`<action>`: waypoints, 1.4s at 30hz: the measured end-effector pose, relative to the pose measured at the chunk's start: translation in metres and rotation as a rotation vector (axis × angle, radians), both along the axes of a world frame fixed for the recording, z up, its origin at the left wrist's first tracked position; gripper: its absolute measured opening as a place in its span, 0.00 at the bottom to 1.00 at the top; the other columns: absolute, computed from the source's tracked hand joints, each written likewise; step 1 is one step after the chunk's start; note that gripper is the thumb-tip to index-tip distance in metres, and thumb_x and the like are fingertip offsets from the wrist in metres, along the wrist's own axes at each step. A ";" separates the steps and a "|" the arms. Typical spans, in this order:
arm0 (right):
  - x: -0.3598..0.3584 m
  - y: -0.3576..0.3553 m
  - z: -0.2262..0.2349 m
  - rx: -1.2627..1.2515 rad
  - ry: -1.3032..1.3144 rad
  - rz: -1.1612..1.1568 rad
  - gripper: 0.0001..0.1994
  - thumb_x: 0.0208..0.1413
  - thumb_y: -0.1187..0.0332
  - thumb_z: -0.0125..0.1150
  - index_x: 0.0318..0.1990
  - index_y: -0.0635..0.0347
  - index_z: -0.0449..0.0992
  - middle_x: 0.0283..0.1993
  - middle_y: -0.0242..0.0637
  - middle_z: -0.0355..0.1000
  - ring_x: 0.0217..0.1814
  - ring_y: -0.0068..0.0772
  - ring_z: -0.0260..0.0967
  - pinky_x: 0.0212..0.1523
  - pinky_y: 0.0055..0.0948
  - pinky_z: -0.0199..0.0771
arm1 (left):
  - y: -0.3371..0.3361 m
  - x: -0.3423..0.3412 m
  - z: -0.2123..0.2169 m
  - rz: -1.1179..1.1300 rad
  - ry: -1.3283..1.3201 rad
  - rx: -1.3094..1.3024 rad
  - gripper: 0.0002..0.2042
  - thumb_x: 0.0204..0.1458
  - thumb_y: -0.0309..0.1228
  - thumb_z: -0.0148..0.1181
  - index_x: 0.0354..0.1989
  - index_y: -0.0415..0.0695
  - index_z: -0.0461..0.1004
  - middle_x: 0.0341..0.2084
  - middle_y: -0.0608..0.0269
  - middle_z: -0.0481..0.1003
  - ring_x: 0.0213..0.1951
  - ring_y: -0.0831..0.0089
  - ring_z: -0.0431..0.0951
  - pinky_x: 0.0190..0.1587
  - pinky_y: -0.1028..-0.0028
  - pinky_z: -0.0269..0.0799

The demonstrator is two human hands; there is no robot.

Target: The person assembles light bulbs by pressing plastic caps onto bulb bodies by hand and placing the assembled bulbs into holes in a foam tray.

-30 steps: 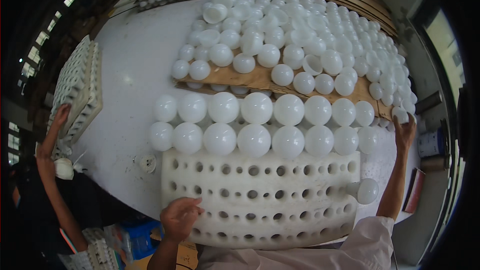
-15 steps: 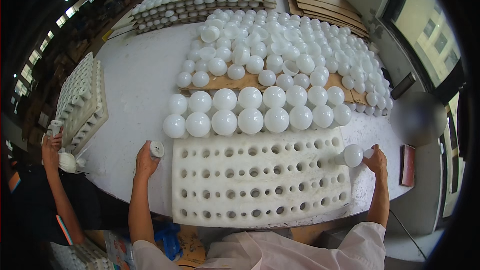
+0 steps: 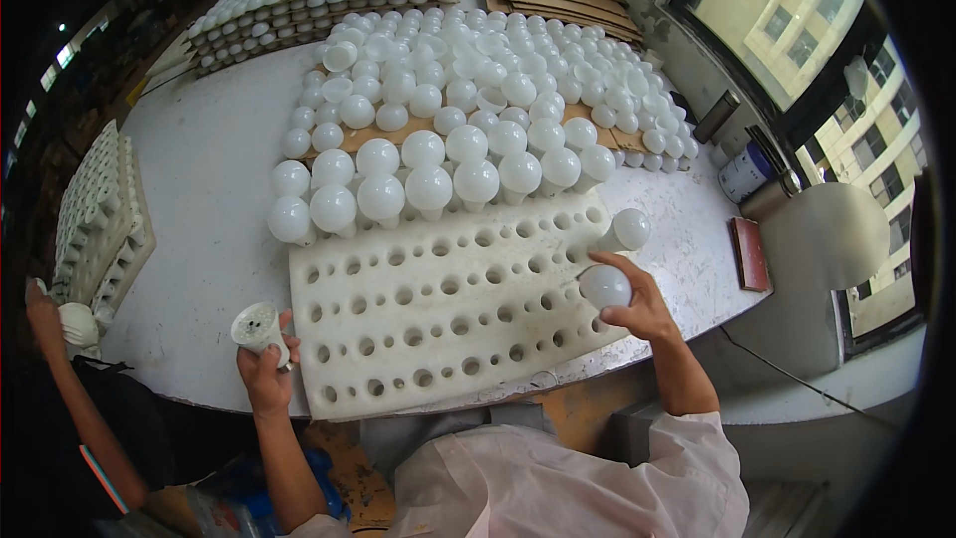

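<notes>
white foam tray (image 3: 438, 309), full of round holes, lies on the pale worktop (image 3: 209, 189) in front of the person. half a second ago the left hand (image 3: 264, 374) rested at the tray's left edge and the right hand (image 3: 637, 304) sat by a bulb at the tray's right corner; now both have lifted. the left hand is curled round a bulb housing (image 3: 257, 327), open end up, just off the tray's lower left corner. the right hand is closed on a white globe bulb (image 3: 604, 286) over the tray's right edge, with another loose bulb (image 3: 629, 229) just beyond it. the 2 rows of standing bulbs (image 3: 438, 174) at the tray's far side look unchanged, and the camera has swung so the window side shows more.

what sits inside the housing is too small to make out. another person's arm (image 3: 60, 379) at the left edge is partly cut off, holding something white i cannot identify. the stacked trays (image 3: 95, 214) beside it blur toward the rim.
</notes>
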State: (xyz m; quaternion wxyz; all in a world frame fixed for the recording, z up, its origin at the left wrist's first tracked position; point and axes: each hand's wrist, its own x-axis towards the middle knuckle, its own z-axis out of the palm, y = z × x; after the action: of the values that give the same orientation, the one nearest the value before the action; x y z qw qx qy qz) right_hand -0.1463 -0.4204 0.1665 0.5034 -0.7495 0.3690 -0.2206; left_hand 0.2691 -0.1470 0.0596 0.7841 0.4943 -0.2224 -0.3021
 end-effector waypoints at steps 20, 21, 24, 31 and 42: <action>0.155 0.078 -0.038 -0.060 0.037 0.819 0.40 0.37 0.65 0.76 0.60 0.56 0.61 0.55 0.41 0.68 0.57 0.42 0.67 0.57 0.38 0.67 | -0.016 -0.083 0.017 -0.831 -0.193 0.298 0.27 0.40 0.38 0.73 0.45 0.33 0.73 0.36 0.58 0.77 0.38 0.75 0.75 0.43 0.73 0.71; 0.156 0.080 -0.037 -0.097 0.070 0.843 0.40 0.36 0.64 0.76 0.60 0.57 0.61 0.53 0.43 0.68 0.55 0.45 0.69 0.56 0.39 0.68 | -0.016 -0.083 0.016 -0.830 -0.194 0.299 0.26 0.40 0.38 0.74 0.44 0.33 0.73 0.36 0.58 0.77 0.38 0.75 0.76 0.43 0.73 0.71; 0.158 0.084 -0.032 -0.091 0.141 0.853 0.40 0.36 0.62 0.76 0.60 0.57 0.61 0.53 0.46 0.68 0.55 0.49 0.69 0.55 0.39 0.69 | -0.017 -0.082 0.017 -0.855 -0.194 0.318 0.26 0.40 0.37 0.74 0.44 0.33 0.73 0.35 0.59 0.77 0.38 0.75 0.76 0.43 0.74 0.71; 0.157 0.090 -0.036 -0.151 0.208 0.896 0.43 0.38 0.61 0.75 0.62 0.63 0.57 0.54 0.51 0.67 0.55 0.54 0.67 0.55 0.42 0.69 | -0.021 -0.086 0.019 -0.899 -0.231 0.423 0.24 0.39 0.38 0.74 0.41 0.34 0.75 0.31 0.58 0.78 0.35 0.75 0.77 0.40 0.73 0.72; 0.160 0.104 -0.063 -0.408 -0.203 0.868 0.38 0.35 0.68 0.74 0.58 0.61 0.62 0.50 0.47 0.66 0.56 0.51 0.65 0.55 0.43 0.68 | -0.022 -0.095 0.012 -0.791 -0.382 0.419 0.26 0.35 0.40 0.75 0.39 0.33 0.77 0.35 0.52 0.79 0.39 0.70 0.79 0.43 0.71 0.73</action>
State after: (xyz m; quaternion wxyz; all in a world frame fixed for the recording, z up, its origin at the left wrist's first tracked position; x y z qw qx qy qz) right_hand 0.0138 -0.3163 0.1031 0.4251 -0.8922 -0.0789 -0.1301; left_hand 0.1742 -0.1692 0.0721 0.4380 0.5658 -0.4674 -0.5192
